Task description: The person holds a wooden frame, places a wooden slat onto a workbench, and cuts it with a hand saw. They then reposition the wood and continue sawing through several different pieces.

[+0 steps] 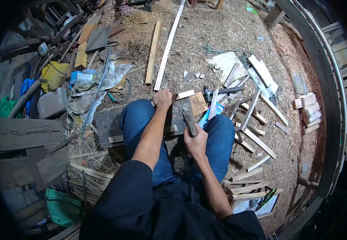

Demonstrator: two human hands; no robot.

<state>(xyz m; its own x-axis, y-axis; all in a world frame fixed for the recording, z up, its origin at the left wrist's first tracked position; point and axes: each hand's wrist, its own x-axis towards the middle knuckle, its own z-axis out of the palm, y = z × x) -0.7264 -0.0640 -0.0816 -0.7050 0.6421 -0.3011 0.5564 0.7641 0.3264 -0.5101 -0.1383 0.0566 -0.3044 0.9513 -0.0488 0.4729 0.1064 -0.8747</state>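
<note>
Two hands busy, right hand (195,141) gripping knife (185,114), left hand (163,98) clasping wood strip (184,95), offcuts (257,120) beside

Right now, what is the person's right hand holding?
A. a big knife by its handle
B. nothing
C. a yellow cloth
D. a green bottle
A: the right hand grips the handle of a big knife, its blade over the wood block, where the left hand steadies a thin wood strip.

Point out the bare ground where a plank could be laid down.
Free: sawdust floor between the long pale wooden slat and the white scrap sheet. Crowded: the junk heap left, the cut wooden strips right.
</note>
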